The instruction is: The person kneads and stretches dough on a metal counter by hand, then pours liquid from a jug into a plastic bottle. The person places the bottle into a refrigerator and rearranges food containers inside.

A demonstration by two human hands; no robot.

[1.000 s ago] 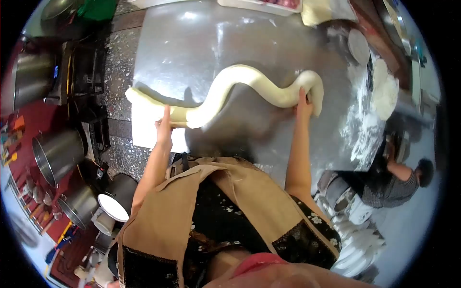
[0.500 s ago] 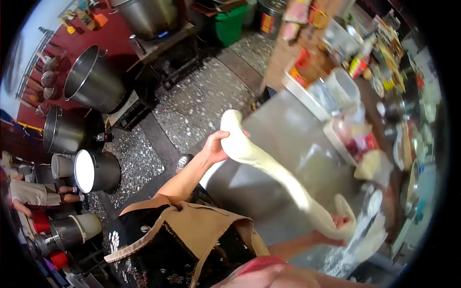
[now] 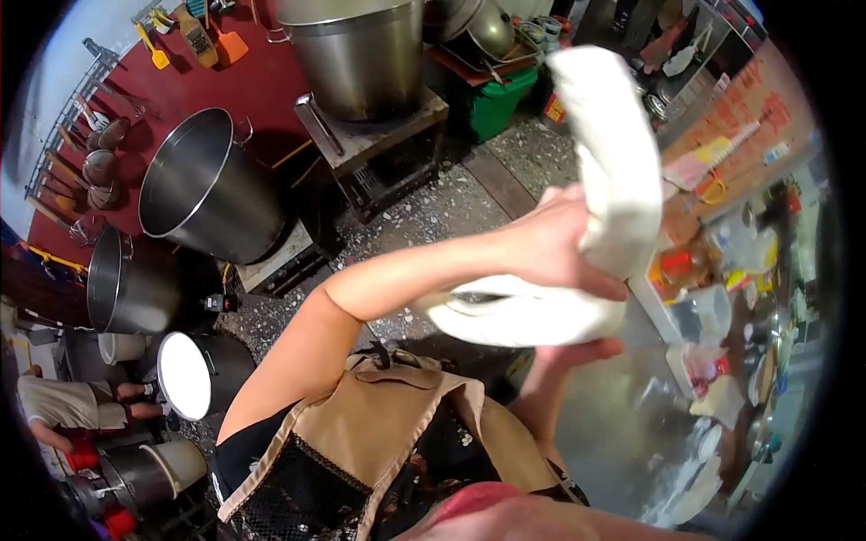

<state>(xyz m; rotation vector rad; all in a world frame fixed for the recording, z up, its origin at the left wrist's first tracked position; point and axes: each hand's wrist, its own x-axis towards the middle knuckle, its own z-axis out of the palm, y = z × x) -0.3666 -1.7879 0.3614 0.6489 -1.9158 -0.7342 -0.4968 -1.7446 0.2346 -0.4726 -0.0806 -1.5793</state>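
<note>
A long, thick rope of pale dough [image 3: 621,149] is held up in the air, bent over on itself. One length rises above my left hand [image 3: 564,239], whose fingers are wrapped round it. A lower, doubled part of the same rope lies crosswise under that hand. Beneath this lower part is my right hand [image 3: 582,352], its fingers against the dough's underside and partly hidden by it. The metal table [image 3: 604,424] is below and to the right, with white flour at its far end.
Large metal pots [image 3: 212,189] stand at the left, one on a burner stand [image 3: 383,135]. A white-topped bucket [image 3: 185,374] is lower left, near another person [image 3: 68,401]. Trays and containers [image 3: 704,316] line the table's right side. A green bin [image 3: 501,104] is behind.
The dough has gone from stretched between my hands over the table to lifted and folded. My hands have come close together, the left above the right. The view has turned left toward the pots.
</note>
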